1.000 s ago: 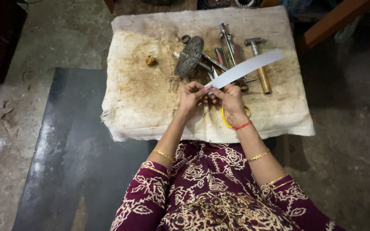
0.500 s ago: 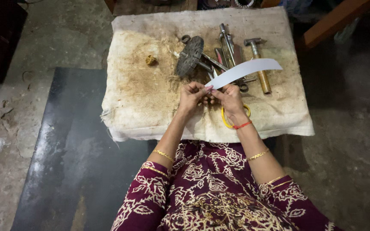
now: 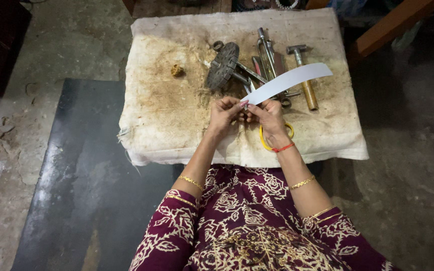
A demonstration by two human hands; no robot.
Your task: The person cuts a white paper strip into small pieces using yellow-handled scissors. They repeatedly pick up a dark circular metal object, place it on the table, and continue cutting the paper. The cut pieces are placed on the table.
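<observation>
Flat on the concrete floor, a dark grey metal sheet (image 3: 76,175). Partly over its far edge, a stained off-white cloth pad (image 3: 167,125), strewn with tools along the back.

Above the pad's near half, left hand (image 3: 223,114) and right hand (image 3: 269,118), fingertips meeting. Closed on the near end of a long, narrow white strip of stiff paper or thin plastic (image 3: 292,80), pinched between thumb and fingers of both. Sits in the air, not on the cloth, rising up and away to the right over the tools.

Hardly any change from the half-second and the second before: same hands, same spot, same pinch. Only the strip's free end wavers a little, dipping slightly and then lifting again. Suggests fine work at the pinched end rather than any carrying or setting down.

Behind the hands, a round toothed metal disc (image 3: 222,65), tilted on edge. To its right, a hammer with a wooden handle (image 3: 305,75), partly under the strip. Beneath the right wrist, a thin yellow ring (image 3: 263,139), flat on the cloth. Well to the left, a small brownish lump (image 3: 177,70).
</observation>
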